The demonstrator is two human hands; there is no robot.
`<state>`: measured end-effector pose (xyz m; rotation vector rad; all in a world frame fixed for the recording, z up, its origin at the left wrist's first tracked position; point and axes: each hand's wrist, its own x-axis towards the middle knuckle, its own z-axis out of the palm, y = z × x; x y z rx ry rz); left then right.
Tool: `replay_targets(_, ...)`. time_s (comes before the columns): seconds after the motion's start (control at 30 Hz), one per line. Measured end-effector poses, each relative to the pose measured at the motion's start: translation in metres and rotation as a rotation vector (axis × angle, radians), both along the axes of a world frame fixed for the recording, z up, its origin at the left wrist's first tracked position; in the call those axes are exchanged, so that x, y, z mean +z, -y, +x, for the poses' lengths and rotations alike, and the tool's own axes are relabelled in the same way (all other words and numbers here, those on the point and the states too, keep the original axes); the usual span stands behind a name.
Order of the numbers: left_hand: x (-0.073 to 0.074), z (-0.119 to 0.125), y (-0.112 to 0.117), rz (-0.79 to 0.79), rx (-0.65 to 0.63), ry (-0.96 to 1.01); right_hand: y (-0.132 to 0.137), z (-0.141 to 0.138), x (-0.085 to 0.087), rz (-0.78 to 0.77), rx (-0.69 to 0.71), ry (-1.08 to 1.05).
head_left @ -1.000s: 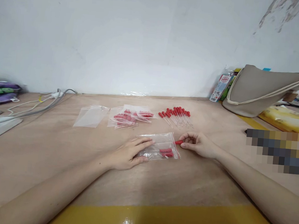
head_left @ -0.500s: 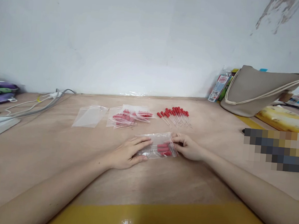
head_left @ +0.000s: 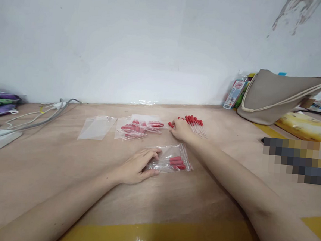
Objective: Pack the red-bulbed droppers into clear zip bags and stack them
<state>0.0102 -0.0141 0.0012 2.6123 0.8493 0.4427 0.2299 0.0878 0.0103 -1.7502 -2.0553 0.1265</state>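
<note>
- Bag [head_left: 165, 155], three droppers [head_left: 176, 162] inside: flat on table [head_left: 130, 211] under left hand [head_left: 139, 166], fingers parted; light pressure could let it slip.
- Right hand [head_left: 181, 130] at pile [head_left: 196, 123] edge; whether it grips a dropper [head_left: 170, 124], cannot tell. Snagging could scatter the rest.

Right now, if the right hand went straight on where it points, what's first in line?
The red bulb just ahead of the right hand, perhaps already touching; one view leaves the gap unclear.
</note>
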Motion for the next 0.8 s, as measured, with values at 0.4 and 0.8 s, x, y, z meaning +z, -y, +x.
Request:
replay_targets(0.4,-0.002,-0.001,-0.003,0.070,-0.064,-0.045,0.013,0.014,0.021,-0.080,-0.038,-0.123)
replay_targets(0.8,-0.003,0.000,-0.003,0.090,-0.053,-0.043,0.074,0.052,-0.029,-0.108,-0.183,-1.284)
